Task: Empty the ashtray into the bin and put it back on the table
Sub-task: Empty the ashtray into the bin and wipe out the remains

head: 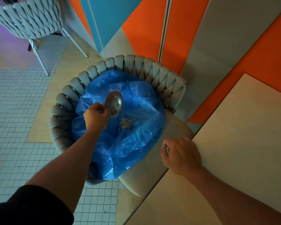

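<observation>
The ashtray (113, 103) looks like polished metal, shiny along its rim, its inside dulled by a rough grey speckle of ash. The bag (128, 127) beneath it is thin blue plastic, glossy and crinkled, with a small gritty heap of ash (126, 123) on it. The chair (152, 69) around the bag is woven from thick matt grey cord. The floor (15, 98) on the left is small pale tiles, and the worktop (242, 127) on the right is smooth, matt beige.

Dim and cool-toned overall, with violet light far up-left of the left hand (96, 116). Soft glare on blue plastic liner (136, 143) beside the fingers. Wide-angle bending at edges.
</observation>
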`<state>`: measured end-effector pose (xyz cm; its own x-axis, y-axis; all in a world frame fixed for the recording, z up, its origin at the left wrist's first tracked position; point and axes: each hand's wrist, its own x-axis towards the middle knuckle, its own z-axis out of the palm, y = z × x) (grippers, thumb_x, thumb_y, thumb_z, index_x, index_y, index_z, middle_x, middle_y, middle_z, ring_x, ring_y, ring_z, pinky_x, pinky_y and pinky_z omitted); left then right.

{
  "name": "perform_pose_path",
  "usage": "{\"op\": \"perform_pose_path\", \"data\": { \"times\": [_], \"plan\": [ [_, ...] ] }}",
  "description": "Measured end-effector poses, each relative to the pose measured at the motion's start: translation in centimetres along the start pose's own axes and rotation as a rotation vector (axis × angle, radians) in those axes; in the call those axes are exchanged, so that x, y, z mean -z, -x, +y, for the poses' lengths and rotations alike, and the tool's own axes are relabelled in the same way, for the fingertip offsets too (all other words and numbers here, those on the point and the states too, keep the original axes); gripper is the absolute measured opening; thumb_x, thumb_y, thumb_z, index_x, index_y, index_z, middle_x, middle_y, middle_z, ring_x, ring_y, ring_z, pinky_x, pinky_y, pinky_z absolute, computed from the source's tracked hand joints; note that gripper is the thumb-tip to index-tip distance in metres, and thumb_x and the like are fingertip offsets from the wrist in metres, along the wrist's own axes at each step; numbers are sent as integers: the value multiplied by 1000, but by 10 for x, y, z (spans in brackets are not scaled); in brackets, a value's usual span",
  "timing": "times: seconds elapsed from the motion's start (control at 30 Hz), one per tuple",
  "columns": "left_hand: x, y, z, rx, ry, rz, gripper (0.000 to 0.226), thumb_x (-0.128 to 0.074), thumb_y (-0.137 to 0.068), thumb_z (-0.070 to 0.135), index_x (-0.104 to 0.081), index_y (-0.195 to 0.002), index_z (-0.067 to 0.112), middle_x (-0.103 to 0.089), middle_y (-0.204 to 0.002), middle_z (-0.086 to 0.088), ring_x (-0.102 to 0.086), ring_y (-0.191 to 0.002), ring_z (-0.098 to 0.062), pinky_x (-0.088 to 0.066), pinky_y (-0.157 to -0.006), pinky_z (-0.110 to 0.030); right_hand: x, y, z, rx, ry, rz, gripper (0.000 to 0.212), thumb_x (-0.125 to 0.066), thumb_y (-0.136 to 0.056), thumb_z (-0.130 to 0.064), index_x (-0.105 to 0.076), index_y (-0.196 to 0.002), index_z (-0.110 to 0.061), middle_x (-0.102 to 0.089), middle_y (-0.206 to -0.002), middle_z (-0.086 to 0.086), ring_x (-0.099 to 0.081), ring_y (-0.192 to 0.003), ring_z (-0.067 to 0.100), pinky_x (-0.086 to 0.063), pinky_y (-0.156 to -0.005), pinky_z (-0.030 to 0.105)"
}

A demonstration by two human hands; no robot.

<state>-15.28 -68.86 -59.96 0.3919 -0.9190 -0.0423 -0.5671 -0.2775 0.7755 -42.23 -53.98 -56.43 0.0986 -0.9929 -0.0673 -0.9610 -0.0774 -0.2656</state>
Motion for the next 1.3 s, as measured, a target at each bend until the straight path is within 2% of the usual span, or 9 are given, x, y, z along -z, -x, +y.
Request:
{"op": "perform_pose_path", "data": {
  "times": [0.1,0.23,0.37,0.47,0.6,0.7,1.17,1.3],
  "plan": [
    [-1,1,0,-66,-36,-15,3,-68,-79,17,-66,-77,18,-69,-75,1,-66,-72,-19,-52,-73,-31,1,0,0,3,-3,3,24,-50,-87,-37,-59,-71,-22,-55,-55,-6,-49,-52,12,-47,-65,31],
    [-7,5,0,-164,-103,-38,4,-67,-80,13,-68,-77,13,-69,-73,-1,-65,-69,-20,-49,-69,-29,1,0,-1,-6,-11,-5,24,-49,-87,-37,-58,-71,-22,-54,-55,-6,-48,-52,12,-47,-65,31],
    [-10,7,0,-214,-162,-50,9,-63,-82,10,-71,-78,13,-72,-74,-6,-66,-69,-26,-56,-69,-39,2,1,-1,1,-24,10,23,-52,-87,-36,-59,-71,-22,-52,-54,-7,-47,-51,11,-46,-62,30],
    [-11,8,0,-239,-174,-48,9,-64,-82,9,-72,-81,12,-72,-75,-5,-65,-67,-24,-56,-67,-39,2,1,-1,2,-27,12,23,-52,-87,-37,-60,-72,-21,-53,-55,-7,-48,-52,11,-46,-63,30],
    [-12,9,2,-340,-219,-21,7,-64,-82,9,-70,-78,10,-69,-72,-5,-58,-63,-21,-43,-62,-30,4,2,-2,0,-30,7,23,-51,-87,-37,-59,-73,-21,-54,-56,-7,-49,-52,12,-46,-64,30],
    [-12,8,5,-423,-297,-27,10,-61,-81,6,-63,-72,6,-64,-67,-9,-55,-60,-27,-39,-60,-33,5,2,-2,-3,-25,2,24,-51,-88,-37,-60,-72,-21,-56,-56,-6,-50,-53,12,-48,-65,31],
    [-14,8,6,-455,-344,-1,12,-57,-83,6,-63,-73,5,-61,-68,-9,-52,-58,-25,-35,-58,-32,4,1,-2,-1,-38,26,24,-53,-86,-36,-56,-68,-21,-51,-53,-6,-46,-49,12,-47,-61,31],
    [-17,9,5,-456,-374,-90,9,-56,-81,2,-62,-75,3,-63,-71,-12,-54,-62,-30,-40,-57,-35,3,2,-1,2,-42,37,24,-55,-85,-34,-56,-66,-20,-51,-51,-7,-45,-48,12,-46,-60,30]
  ]
}}
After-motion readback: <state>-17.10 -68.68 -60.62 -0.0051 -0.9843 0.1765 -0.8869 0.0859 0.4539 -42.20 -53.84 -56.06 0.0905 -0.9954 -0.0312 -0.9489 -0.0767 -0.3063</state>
